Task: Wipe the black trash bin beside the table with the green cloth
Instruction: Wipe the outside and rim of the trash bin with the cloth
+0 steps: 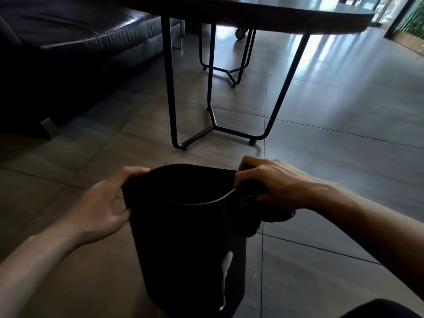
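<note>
The black trash bin (pixel 190 244) stands on the floor (pixel 332 157) just before the worktop (pixel 275 17). The right hand (pixel 273 182) presses the bunched green cloth (pixel 257 203) against its rim; the left hand (pixel 103 205) grips the opposite edge. Wiping looks underway, with the sides likely left.

1. A lounge or lobby-like sitting area, dim, with a large-tiled glossy floor (pixel 332 111)
2. A dark leather sofa (pixel 75 35) stands beside a round table (pixel 275 14) on thin black metal legs
3. Glass walls (pixel 390 10) with greenery at the far right
</note>
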The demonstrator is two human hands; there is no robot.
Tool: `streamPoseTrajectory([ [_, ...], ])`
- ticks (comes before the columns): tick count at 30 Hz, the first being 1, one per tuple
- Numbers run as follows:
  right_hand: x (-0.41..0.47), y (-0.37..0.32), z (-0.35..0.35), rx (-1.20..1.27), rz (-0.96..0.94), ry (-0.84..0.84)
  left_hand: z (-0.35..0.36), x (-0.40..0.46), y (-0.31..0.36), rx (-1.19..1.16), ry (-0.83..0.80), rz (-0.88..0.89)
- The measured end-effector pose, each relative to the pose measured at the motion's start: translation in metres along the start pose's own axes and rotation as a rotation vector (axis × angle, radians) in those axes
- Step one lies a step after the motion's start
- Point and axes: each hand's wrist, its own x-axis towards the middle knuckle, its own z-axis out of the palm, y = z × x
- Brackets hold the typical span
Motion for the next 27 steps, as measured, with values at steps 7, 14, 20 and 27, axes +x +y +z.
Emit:
streamPoseTrajectory([
  [7,0.008,-0.016,-0.032,-0.069,0.127,-0.044,0.024,0.025,0.083,-0.196,0.013,0.285],
  [14,0.014,-0.023,-0.018,-0.05,0.231,0.11,0.054,0.033,0.081,-0.063,0.049,0.24],
  [20,-0.005,-0.034,0.018,0.394,0.141,0.681,0.052,0.036,0.073,-0.083,0.065,0.197],
  [27,-0.009,-0.09,0.095,0.249,-0.087,0.688,0.048,0.045,0.066,-0.141,0.004,0.181],
])
